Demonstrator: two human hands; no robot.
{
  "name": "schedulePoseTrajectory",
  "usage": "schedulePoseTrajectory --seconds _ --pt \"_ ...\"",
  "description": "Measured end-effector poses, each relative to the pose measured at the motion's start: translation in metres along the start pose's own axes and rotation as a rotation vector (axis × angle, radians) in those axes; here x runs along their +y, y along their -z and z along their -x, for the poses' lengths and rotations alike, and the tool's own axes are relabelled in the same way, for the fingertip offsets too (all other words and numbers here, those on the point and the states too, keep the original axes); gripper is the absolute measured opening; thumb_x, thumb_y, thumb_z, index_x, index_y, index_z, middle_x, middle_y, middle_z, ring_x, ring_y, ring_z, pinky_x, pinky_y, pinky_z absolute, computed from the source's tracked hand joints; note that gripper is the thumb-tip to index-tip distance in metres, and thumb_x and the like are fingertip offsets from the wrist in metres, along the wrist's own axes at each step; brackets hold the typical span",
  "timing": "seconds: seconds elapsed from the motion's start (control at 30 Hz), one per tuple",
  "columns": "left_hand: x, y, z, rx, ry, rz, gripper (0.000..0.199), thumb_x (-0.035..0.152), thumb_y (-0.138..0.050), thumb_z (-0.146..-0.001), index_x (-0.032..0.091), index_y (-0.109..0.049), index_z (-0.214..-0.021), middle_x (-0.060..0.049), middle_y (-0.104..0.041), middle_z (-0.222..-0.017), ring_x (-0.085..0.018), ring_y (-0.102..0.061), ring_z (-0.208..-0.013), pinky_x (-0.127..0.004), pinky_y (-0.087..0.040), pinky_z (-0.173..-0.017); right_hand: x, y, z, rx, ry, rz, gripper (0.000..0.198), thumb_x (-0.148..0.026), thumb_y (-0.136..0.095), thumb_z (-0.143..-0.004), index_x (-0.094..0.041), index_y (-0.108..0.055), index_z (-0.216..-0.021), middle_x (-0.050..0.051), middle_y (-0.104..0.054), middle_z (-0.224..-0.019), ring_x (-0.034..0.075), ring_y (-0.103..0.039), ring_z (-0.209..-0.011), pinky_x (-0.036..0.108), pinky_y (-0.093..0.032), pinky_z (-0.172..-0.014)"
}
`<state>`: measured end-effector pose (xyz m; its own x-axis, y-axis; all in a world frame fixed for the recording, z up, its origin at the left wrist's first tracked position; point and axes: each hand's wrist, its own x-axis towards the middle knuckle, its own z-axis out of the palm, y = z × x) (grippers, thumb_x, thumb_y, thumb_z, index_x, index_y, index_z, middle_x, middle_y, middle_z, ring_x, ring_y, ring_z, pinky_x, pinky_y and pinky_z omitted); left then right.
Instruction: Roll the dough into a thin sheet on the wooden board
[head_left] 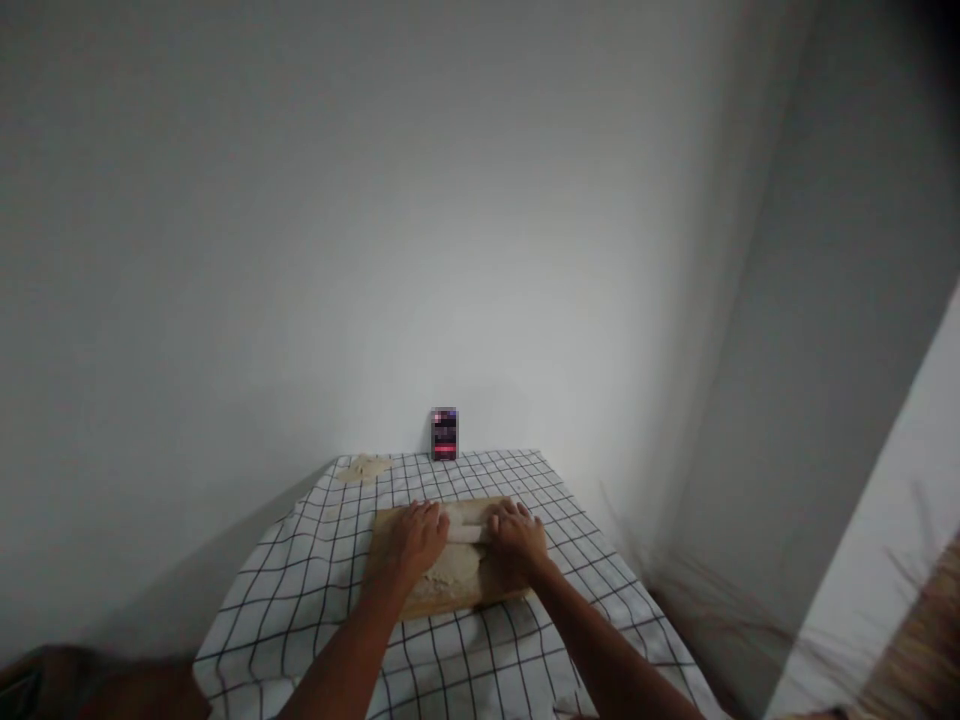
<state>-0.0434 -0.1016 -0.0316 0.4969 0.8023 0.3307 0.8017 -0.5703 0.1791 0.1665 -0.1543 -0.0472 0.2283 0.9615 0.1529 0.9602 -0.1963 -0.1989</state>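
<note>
Both of my hands press on a pale rolling pin [466, 534], which lies crosswise over a sheet of floured dough [454, 570]. My left hand [421, 535] is closed over the pin's left end. At the other end my right hand [517, 537] is wrapped round it, with the fingers curled. Only the middle of the pin shows between the hands. Under the dough is a wooden board [435, 607], dusted with flour near its front edge. My hands and forearms hide parts of the board and the dough.
The board rests on a table with a white, black-checked tablecloth [281, 575]. At the back left lies a flat pale piece, perhaps dough [365, 468]. A phone [445, 434] leans upright against the wall [465, 250]. Blurred dry stalks [742, 600] stand to the right.
</note>
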Motion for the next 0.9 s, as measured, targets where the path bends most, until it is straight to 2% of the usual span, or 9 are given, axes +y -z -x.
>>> schedulePoseTrajectory --seconds 0.13,0.27,0.37,0.5,0.6,0.73,0.9 --pt "0.001 0.006 0.023 -0.007 -0.016 -0.006 0.05 0.029 -0.039 -0.103 0.027 -0.07 -0.142 -0.011 -0.072 -0.153 -0.032 -0.055 -0.154 -0.056 -0.037 -0.136 -0.003 0.01 0.032 -0.002 0.039 0.03 0.042 -0.032 -0.036 -0.115 -0.028 -0.078 -0.119 0.011 -0.075 -0.138 0.03 -0.062 -0.14 0.046 -0.051 -0.11" --pt "-0.006 -0.004 0.047 0.037 -0.014 -0.064 0.054 0.038 -0.036 -0.107 0.025 -0.069 -0.148 -0.011 -0.065 -0.161 -0.03 -0.046 -0.162 -0.05 -0.033 -0.138 -0.006 0.016 0.048 -0.001 0.112 0.074 0.036 -0.03 -0.044 -0.112 -0.028 -0.08 -0.119 0.012 -0.079 -0.127 0.029 -0.066 -0.132 0.04 -0.052 -0.105" --pt "-0.013 -0.021 0.063 0.125 -0.03 -0.082 0.052 0.04 -0.037 -0.108 0.027 -0.071 -0.144 -0.01 -0.07 -0.156 -0.029 -0.051 -0.159 -0.05 -0.041 -0.134 -0.009 0.017 0.051 0.022 0.097 0.042 0.04 -0.031 -0.042 -0.112 -0.026 -0.082 -0.116 0.013 -0.08 -0.125 0.029 -0.067 -0.131 0.038 -0.053 -0.104" --pt "-0.015 -0.042 0.076 0.301 -0.096 -0.13 0.049 0.034 -0.037 -0.109 0.02 -0.074 -0.138 -0.014 -0.075 -0.147 -0.03 -0.061 -0.15 -0.053 -0.049 -0.129 -0.014 0.014 0.044 0.075 0.036 -0.019 0.049 -0.039 -0.037 -0.114 -0.024 -0.083 -0.11 0.012 -0.08 -0.132 0.028 -0.064 -0.138 0.039 -0.051 -0.108" --pt "-0.008 -0.047 0.075 0.325 -0.077 -0.151 0.048 0.034 -0.039 -0.109 0.012 -0.073 -0.136 -0.019 -0.076 -0.144 -0.033 -0.064 -0.147 -0.054 -0.051 -0.126 -0.016 0.014 0.036 0.06 0.045 -0.017 0.05 -0.04 -0.036 -0.115 -0.021 -0.082 -0.113 0.014 -0.08 -0.132 0.029 -0.065 -0.137 0.042 -0.05 -0.108" --pt "0.007 -0.041 0.061 0.248 0.071 -0.11 0.049 0.033 -0.039 -0.11 0.005 -0.073 -0.132 -0.024 -0.076 -0.141 -0.037 -0.066 -0.142 -0.057 -0.048 -0.126 -0.019 0.018 0.023 0.023 0.066 0.061 0.048 -0.036 -0.035 -0.114 -0.019 -0.08 -0.116 0.015 -0.08 -0.128 0.031 -0.072 -0.126 0.045 -0.051 -0.104" --pt "0.008 -0.027 0.038 0.19 0.154 -0.08 0.042 0.033 -0.045 -0.11 0.013 -0.075 -0.13 -0.021 -0.076 -0.14 -0.036 -0.064 -0.142 -0.059 -0.043 -0.127 -0.026 0.015 -0.001 0.02 0.031 0.087 0.056 -0.032 -0.027 -0.115 -0.014 -0.08 -0.117 0.017 -0.081 -0.127 0.03 -0.074 -0.121 0.045 -0.049 -0.107"
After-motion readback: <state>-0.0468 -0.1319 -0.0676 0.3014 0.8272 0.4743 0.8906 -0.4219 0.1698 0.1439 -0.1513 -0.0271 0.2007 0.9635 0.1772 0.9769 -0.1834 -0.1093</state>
